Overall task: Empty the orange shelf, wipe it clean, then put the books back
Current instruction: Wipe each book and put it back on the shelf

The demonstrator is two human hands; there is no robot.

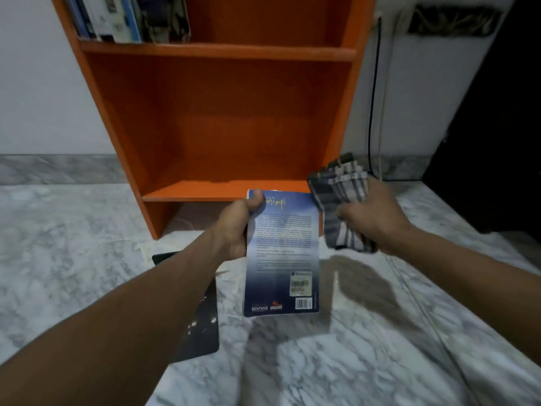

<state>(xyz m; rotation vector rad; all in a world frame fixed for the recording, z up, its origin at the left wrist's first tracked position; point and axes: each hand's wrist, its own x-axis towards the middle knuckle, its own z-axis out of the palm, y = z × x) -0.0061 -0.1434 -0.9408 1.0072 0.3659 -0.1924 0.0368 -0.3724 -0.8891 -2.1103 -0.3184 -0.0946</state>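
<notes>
The orange shelf (222, 118) stands on the marble floor against the wall, and its lower compartment holds nothing. My left hand (238, 227) grips a blue paperback (282, 256) by its left edge, back cover up, just in front of the shelf's bottom board. My right hand (371, 218) holds a folded grey checked cloth (341, 197) to the right of the book, near the shelf's right side. A dark book (202, 317) lies flat on the floor, partly hidden under my left forearm.
Several books (123, 19) stand at the left of the upper compartment. A black cable (373, 98) runs down the wall right of the shelf. A dark piece of furniture (494, 127) fills the right side. Marble floor (73, 244) spreads around.
</notes>
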